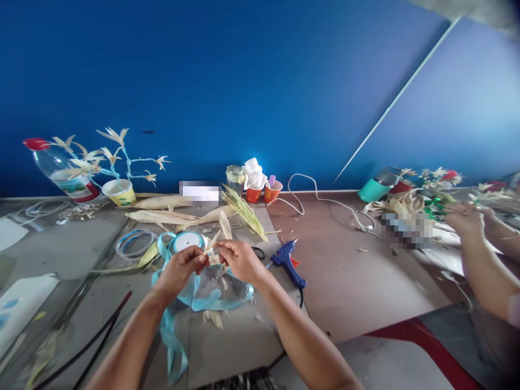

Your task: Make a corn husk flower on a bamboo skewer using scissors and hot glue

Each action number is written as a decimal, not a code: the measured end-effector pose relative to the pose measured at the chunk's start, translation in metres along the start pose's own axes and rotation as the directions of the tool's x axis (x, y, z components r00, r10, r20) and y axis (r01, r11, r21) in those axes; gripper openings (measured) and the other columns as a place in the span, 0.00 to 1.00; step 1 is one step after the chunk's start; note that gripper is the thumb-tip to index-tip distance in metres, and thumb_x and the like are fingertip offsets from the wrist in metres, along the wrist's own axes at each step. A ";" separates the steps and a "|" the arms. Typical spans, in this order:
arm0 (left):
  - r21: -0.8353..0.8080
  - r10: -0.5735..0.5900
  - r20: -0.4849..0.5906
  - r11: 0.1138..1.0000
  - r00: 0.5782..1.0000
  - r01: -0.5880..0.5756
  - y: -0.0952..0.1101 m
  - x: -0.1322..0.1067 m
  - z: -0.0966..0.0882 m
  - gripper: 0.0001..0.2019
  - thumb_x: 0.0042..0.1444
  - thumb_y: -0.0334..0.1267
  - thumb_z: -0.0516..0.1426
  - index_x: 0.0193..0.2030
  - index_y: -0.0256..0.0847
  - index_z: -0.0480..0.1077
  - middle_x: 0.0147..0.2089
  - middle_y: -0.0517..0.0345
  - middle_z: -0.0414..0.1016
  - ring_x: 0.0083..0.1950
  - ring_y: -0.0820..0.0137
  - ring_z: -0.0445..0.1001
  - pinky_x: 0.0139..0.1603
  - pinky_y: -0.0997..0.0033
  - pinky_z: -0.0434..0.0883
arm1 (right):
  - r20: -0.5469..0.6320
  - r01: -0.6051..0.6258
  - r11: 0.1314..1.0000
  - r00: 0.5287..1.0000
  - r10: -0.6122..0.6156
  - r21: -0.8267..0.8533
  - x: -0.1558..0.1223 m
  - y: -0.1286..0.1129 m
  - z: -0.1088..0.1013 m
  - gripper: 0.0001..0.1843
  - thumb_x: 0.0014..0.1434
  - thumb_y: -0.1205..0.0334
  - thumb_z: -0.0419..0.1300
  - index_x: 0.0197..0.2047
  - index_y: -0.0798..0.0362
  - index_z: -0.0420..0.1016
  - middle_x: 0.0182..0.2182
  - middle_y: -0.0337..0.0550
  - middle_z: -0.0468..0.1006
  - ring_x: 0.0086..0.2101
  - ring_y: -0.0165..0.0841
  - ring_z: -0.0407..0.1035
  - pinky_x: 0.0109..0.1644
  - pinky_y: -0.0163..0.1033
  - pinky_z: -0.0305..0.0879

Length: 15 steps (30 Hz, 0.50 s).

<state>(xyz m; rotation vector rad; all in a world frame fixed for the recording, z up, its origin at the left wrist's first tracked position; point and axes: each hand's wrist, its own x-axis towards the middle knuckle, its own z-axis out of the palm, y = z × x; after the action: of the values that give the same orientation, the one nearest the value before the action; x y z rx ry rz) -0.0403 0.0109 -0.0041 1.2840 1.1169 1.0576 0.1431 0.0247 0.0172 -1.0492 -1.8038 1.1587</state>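
Over the blue ribbon (203, 300), my left hand (184, 270) is closed in a pinch on a small pale strip of corn husk (212, 244). Close beside it, my right hand (239, 261) also pinches the husk, the fingers curled. A paler husk piece (225, 224) rises just behind my right fingers. The ribbon spool (188, 240) lies behind my left hand, and its loose ribbon trails toward the table's front edge. To the right of my right hand rests a blue hot glue gun (287, 262). Black scissors handles (258, 253) show beside my right wrist.
Husk flowers on blue-wrapped stems (129, 162) stand in a yellow cup (118, 193) beside a tilted bottle (69, 176). Corn husks (162, 216) lie behind my hands. Red cups (273, 191) stand by the wall. At right, another person's hands (467, 216) work near flowers.
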 end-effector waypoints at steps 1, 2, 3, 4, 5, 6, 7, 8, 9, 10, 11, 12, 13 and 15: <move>0.007 -0.008 -0.003 1.000 1.000 0.008 0.001 0.000 0.001 0.13 0.48 0.46 0.62 0.23 0.39 0.70 0.22 0.61 0.68 0.24 0.74 0.61 0.27 0.75 0.59 | 0.000 0.002 1.000 1.000 -0.002 0.002 0.000 0.000 -0.001 0.15 0.62 0.60 0.49 0.37 0.56 0.76 0.23 0.37 0.68 0.24 0.27 0.60 0.30 0.30 0.57; 0.016 -0.014 -0.006 1.000 1.000 0.014 0.001 0.000 0.002 0.14 0.48 0.47 0.62 0.23 0.39 0.69 0.22 0.60 0.68 0.23 0.74 0.61 0.27 0.75 0.59 | 0.006 0.009 1.000 1.000 -0.009 -0.006 0.000 -0.001 -0.002 0.15 0.62 0.59 0.49 0.36 0.56 0.76 0.22 0.37 0.67 0.24 0.26 0.58 0.29 0.30 0.56; 0.028 -0.017 -0.007 0.999 1.000 0.017 0.002 0.000 0.003 0.14 0.47 0.47 0.62 0.23 0.39 0.69 0.21 0.60 0.68 0.23 0.74 0.61 0.26 0.75 0.59 | 0.014 0.016 1.000 1.000 -0.016 -0.019 -0.001 -0.002 -0.003 0.16 0.62 0.58 0.50 0.34 0.56 0.75 0.21 0.36 0.65 0.24 0.26 0.57 0.28 0.29 0.55; 0.042 -0.017 -0.006 0.999 1.000 0.018 0.002 0.001 0.004 0.14 0.47 0.47 0.62 0.23 0.39 0.69 0.21 0.61 0.68 0.23 0.74 0.61 0.26 0.75 0.59 | 0.017 0.015 0.999 1.000 -0.014 -0.035 -0.001 -0.003 -0.004 0.17 0.62 0.56 0.50 0.31 0.56 0.75 0.20 0.35 0.63 0.23 0.26 0.55 0.27 0.29 0.53; 0.060 -0.016 -0.003 0.998 1.000 0.016 0.002 0.001 0.005 0.14 0.47 0.48 0.62 0.22 0.39 0.70 0.20 0.61 0.67 0.23 0.74 0.61 0.27 0.75 0.59 | 0.020 0.001 0.999 1.000 0.000 -0.053 -0.001 -0.004 -0.005 0.19 0.62 0.55 0.50 0.28 0.57 0.74 0.19 0.35 0.61 0.23 0.25 0.54 0.27 0.29 0.52; 0.079 -0.015 0.000 0.997 1.000 0.015 0.003 0.001 0.006 0.14 0.47 0.47 0.62 0.22 0.39 0.70 0.20 0.61 0.67 0.23 0.74 0.61 0.27 0.74 0.59 | 0.022 -0.021 0.997 1.000 0.022 -0.068 -0.002 -0.005 -0.005 0.21 0.62 0.53 0.50 0.25 0.57 0.73 0.18 0.34 0.59 0.22 0.25 0.53 0.26 0.30 0.51; 0.092 -0.016 0.005 0.996 1.000 0.015 0.003 0.000 0.007 0.14 0.47 0.47 0.62 0.22 0.39 0.70 0.19 0.62 0.66 0.23 0.73 0.61 0.27 0.74 0.59 | 0.022 -0.045 0.996 0.999 0.047 -0.079 -0.002 -0.006 -0.005 0.22 0.62 0.53 0.50 0.23 0.57 0.71 0.17 0.34 0.57 0.22 0.25 0.52 0.26 0.30 0.50; 0.098 -0.016 0.008 0.995 1.000 0.015 0.003 0.000 0.007 0.14 0.47 0.47 0.62 0.22 0.40 0.69 0.19 0.62 0.66 0.23 0.73 0.61 0.27 0.74 0.59 | 0.022 -0.069 0.994 0.997 0.071 -0.085 -0.002 -0.008 -0.005 0.23 0.62 0.52 0.50 0.22 0.57 0.71 0.16 0.34 0.56 0.22 0.25 0.51 0.26 0.30 0.49; 0.102 -0.016 0.012 0.995 1.000 0.015 0.003 0.000 0.008 0.13 0.47 0.46 0.62 0.21 0.40 0.69 0.19 0.62 0.66 0.23 0.73 0.61 0.27 0.74 0.59 | 0.024 -0.087 0.993 0.996 0.089 -0.085 -0.002 -0.008 -0.005 0.24 0.63 0.53 0.50 0.21 0.57 0.70 0.16 0.33 0.56 0.22 0.25 0.51 0.26 0.30 0.50; 0.109 -0.016 0.016 0.994 1.000 0.014 0.004 0.000 0.008 0.13 0.47 0.46 0.62 0.21 0.40 0.69 0.19 0.62 0.65 0.23 0.73 0.61 0.27 0.74 0.59 | 0.028 -0.100 0.992 0.994 0.103 -0.079 -0.002 -0.009 -0.005 0.23 0.63 0.53 0.50 0.20 0.56 0.69 0.15 0.33 0.56 0.21 0.25 0.52 0.27 0.31 0.50; 0.118 -0.015 0.020 0.993 1.000 0.012 0.004 0.000 0.008 0.13 0.46 0.46 0.62 0.21 0.40 0.69 0.19 0.63 0.65 0.23 0.73 0.61 0.27 0.74 0.59 | 0.038 -0.111 0.992 0.993 0.113 -0.067 -0.001 -0.009 -0.005 0.22 0.62 0.55 0.50 0.20 0.56 0.69 0.16 0.34 0.58 0.22 0.25 0.53 0.27 0.31 0.51; 0.128 -0.012 0.024 0.992 1.000 0.009 0.005 -0.001 0.008 0.12 0.46 0.45 0.62 0.21 0.40 0.69 0.19 0.63 0.64 0.23 0.73 0.61 0.27 0.74 0.59 | 0.048 -0.126 0.991 0.991 0.128 -0.048 -0.001 -0.009 -0.005 0.21 0.62 0.56 0.51 0.20 0.56 0.69 0.16 0.34 0.60 0.22 0.25 0.54 0.27 0.31 0.52; 0.137 -0.009 0.028 0.990 1.000 0.005 0.006 -0.002 0.008 0.12 0.47 0.45 0.62 0.21 0.40 0.68 0.18 0.63 0.64 0.23 0.73 0.61 0.27 0.74 0.59 | 0.064 -0.147 0.989 0.987 0.149 -0.026 0.000 -0.009 -0.005 0.20 0.61 0.57 0.51 0.20 0.55 0.69 0.17 0.35 0.63 0.21 0.25 0.56 0.28 0.31 0.53; 0.152 0.001 0.044 0.988 0.999 -0.007 0.008 -0.003 0.009 0.12 0.48 0.44 0.61 0.21 0.41 0.68 0.19 0.63 0.63 0.24 0.72 0.61 0.27 0.74 0.59 | 0.106 -0.201 0.979 0.975 0.197 0.019 0.002 -0.007 -0.006 0.19 0.60 0.58 0.53 0.19 0.55 0.68 0.17 0.35 0.66 0.21 0.25 0.57 0.27 0.32 0.53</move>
<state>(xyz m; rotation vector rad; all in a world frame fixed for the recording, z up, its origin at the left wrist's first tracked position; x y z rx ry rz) -0.0316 0.0067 0.0040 1.4237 1.1800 0.9568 0.1458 0.0265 0.0260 -1.1934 -1.7851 1.3786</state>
